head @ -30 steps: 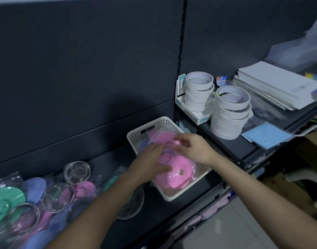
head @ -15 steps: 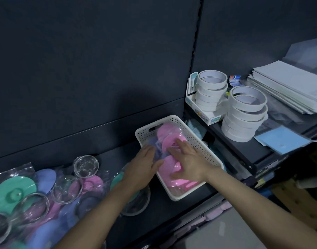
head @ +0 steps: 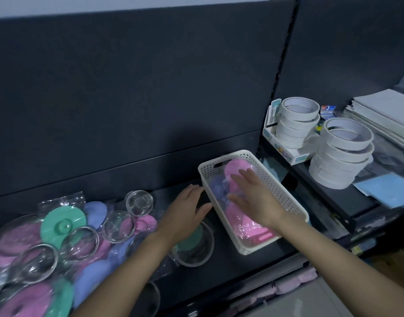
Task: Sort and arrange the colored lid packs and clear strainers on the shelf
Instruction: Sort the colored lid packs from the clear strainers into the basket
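Note:
A white perforated basket [head: 285, 195] sits on the dark shelf and holds pink and purple lid packs [head: 236, 167] in clear wrap. My right hand [head: 255, 197] lies flat on those packs inside the basket, fingers straight. My left hand [head: 185, 211] rests against the basket's left wall, fingers relaxed, holding nothing. To the left lies a loose heap of green, purple and pink lid packs [head: 61, 223] mixed with clear strainers [head: 139, 200]. A clear strainer with a green lid [head: 194, 245] sits just under my left wrist.
On a raised shelf to the right stand two stacks of white tape rolls [head: 342, 152], one in a small box, beside a stack of white paper [head: 386, 110] and a blue sheet [head: 388, 188]. A dark back panel runs behind everything. The shelf's front edge drops to the floor.
My left hand has come out of the basket to its left wall. My right hand has flattened on the packs. The camera has shifted left, showing more of the heap.

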Demonstrator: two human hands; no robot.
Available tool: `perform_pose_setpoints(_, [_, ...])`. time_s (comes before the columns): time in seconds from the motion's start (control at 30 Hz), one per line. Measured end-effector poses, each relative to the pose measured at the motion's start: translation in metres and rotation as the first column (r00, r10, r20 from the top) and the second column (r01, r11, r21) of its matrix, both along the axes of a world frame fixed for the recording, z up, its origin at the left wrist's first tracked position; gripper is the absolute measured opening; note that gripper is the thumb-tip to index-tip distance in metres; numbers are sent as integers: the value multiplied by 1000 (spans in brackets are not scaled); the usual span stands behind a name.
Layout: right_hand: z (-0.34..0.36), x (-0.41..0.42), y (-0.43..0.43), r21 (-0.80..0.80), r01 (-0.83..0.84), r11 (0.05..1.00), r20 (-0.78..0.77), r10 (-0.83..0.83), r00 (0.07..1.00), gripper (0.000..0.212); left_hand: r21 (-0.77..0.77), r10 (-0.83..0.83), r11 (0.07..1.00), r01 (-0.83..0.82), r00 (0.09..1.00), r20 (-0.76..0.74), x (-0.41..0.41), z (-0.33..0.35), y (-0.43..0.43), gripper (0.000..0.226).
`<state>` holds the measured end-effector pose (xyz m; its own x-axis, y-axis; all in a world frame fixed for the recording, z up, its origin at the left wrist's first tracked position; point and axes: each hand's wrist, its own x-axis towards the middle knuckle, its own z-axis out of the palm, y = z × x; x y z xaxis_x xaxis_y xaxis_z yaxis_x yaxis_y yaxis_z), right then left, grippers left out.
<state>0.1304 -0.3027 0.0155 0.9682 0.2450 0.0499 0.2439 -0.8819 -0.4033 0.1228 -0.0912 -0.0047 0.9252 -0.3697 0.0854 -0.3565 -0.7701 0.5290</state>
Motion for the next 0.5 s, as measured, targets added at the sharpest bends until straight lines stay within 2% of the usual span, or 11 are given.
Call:
perform_pose_setpoints(0.07, [6, -2, 19, 55, -37, 998, 38, 35, 999, 56, 2, 29, 1000, -29, 1000, -6, -3, 4, 13, 56])
perform_pose_setpoints(0.2, [7, -5, 52, 82, -163, 983, 100, 154, 983, 34, 29, 78, 997, -78, 997, -18, -12, 7, 48, 53])
perform_pose_setpoints(0.3, [5, -6, 78, 76, -219, 973, 67, 214, 975, 35, 16, 148, 989, -148, 989, -25, -24, 7, 79, 51])
perform_pose_setpoints(0.37, [1, -6, 95, 97, -237, 967, 24, 236, 971, 35, 10, 175, 985, -174, 985, -9, -31, 4, 99, 57])
perform_pose_setpoints(0.43, [-2, -6, 110, 92, -270, 959, -24, 273, 962, 37, 44, 186, 982, -185, 982, -22, -38, 5, 115, 51])
perform_pose_setpoints(0.5, [-7, -6, 121, 17, -315, 949, -114, 315, 942, 40, 86, 160, 984, -158, 987, -16, -42, 5, 128, 44])
